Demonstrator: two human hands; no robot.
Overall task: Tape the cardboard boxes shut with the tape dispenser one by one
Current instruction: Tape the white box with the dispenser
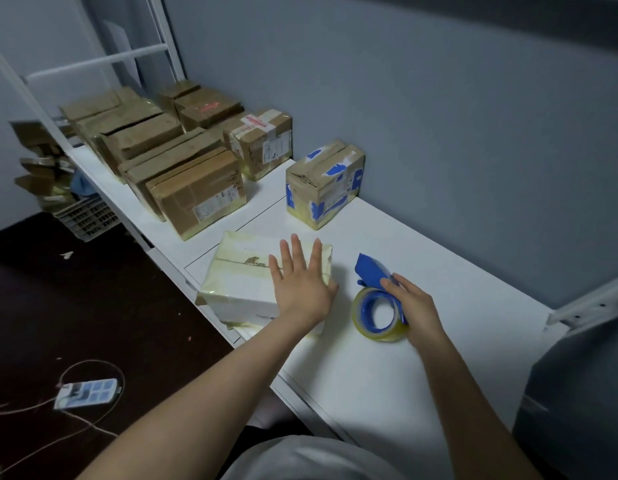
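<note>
One long white table (422, 258) along the grey wall, running from near right to far left. Many brown cardboard boxes (196, 188) packed close together on its far left part, flaps down, some with shipping labels. Right of these and apart from them, a single blue-taped box (323, 183) close to the wall, with torn scraps of blue tape on top and sides.

Nearer, at the left edge of the table, a white-wrapped box (238, 282) with yellowish tape at the corners and a seam across the top. Just right of it, not touching, the tape dispenser (371, 282): blue body, roll of clear yellowish tape, resting on the table with the blue head pointing to the far side.

Left hand (300, 282) flat on the right part of the white-wrapped box, palm down, fingers straight and spread, gripping nothing. Right hand (411, 303) on the right side of the tape dispenser, fingers bent around roll and handle, holding it. Between both hands, a narrow strip of bare table.

Down left on the dark floor, a power strip (87, 393) with its cable.
</note>
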